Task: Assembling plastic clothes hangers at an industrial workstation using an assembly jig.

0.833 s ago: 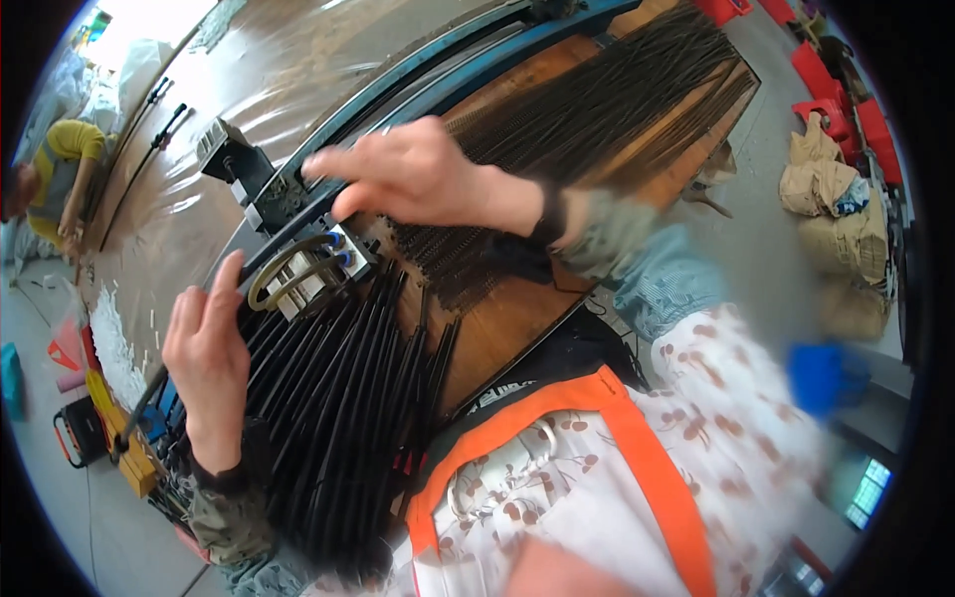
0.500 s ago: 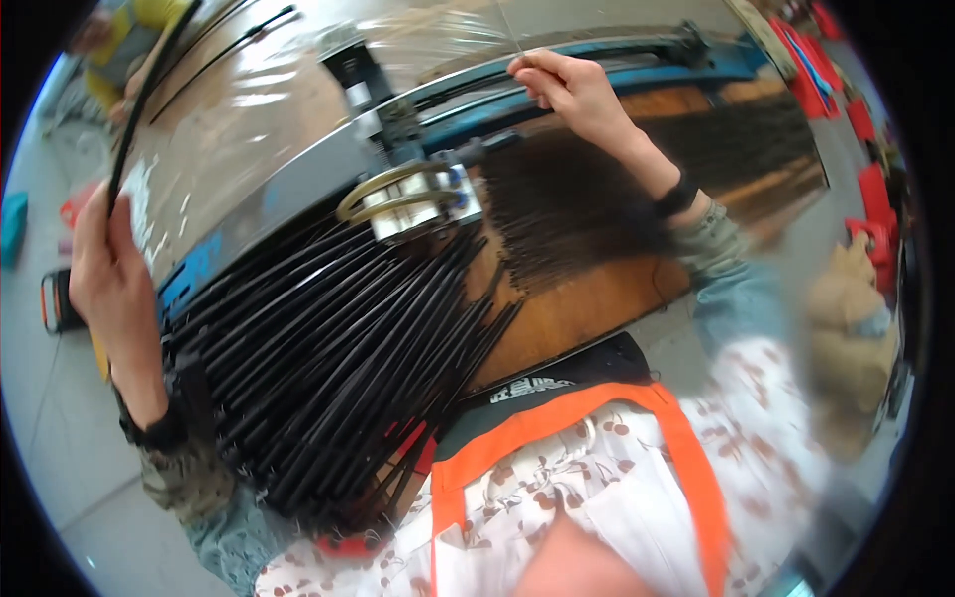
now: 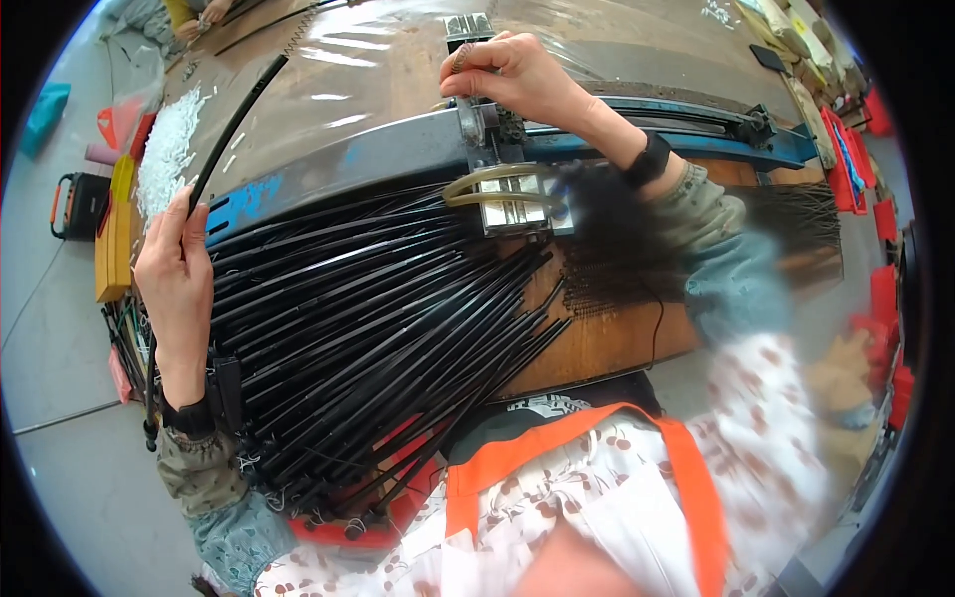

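My left hand [image 3: 177, 269] is closed around a slim black tube [image 3: 239, 124], which slants up and away to the right. A thin wire spring [image 3: 296, 38] extends from the tube's far end to the top edge of the view. Above the metal clamp block [image 3: 512, 202], the fingers of my right hand [image 3: 522, 80] pinch a small wire coil [image 3: 462, 57]. Whether this coil and the spring at the tube are one piece, I cannot tell. Below my hands, many black tubes [image 3: 368, 318] lie fanned out, with their far ends by the block.
A blue and grey metal rail [image 3: 388, 149] crosses the table. Dark springs [image 3: 607, 274] lie in a mass right of the block, partly blurred. White small pieces [image 3: 169, 149] are heaped at the left. A co-worker's hands [image 3: 204, 18] show at the top left. Red bins [image 3: 844, 164] stand at the right.
My right hand has moved left along the rail, to above the block. The tube in my left hand leans further right, and its far end with the spring now shows. The whole view has shifted.
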`<state>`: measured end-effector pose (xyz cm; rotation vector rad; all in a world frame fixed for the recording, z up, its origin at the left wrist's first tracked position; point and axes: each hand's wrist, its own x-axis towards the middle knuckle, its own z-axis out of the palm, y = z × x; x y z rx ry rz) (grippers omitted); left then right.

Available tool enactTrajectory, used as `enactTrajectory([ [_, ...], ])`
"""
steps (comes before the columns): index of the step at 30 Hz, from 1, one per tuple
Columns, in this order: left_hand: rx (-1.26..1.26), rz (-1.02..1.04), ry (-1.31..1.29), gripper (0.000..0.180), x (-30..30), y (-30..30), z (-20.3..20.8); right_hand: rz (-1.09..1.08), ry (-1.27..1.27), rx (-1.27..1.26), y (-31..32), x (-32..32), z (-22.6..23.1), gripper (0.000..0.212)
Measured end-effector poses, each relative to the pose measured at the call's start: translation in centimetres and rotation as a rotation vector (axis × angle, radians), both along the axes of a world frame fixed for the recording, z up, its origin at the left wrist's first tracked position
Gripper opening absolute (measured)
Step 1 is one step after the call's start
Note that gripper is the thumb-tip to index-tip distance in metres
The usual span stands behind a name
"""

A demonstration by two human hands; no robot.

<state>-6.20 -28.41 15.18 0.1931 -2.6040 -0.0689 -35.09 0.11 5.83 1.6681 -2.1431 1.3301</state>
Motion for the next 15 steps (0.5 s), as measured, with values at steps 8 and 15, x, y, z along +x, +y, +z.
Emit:
enactTrajectory([
  [8,0.01,-0.057,0.053,0.025,-1.0,-0.4,-1.4,0.054,0.049,0.084,-1.2,0.3,0.0,0.016],
  [15,0.086,-0.042,0.054,0.024,-2.1,-1.1,-1.7,-0.177,0.52,0.212,2.2,-0.2,0.5,0.003],
])
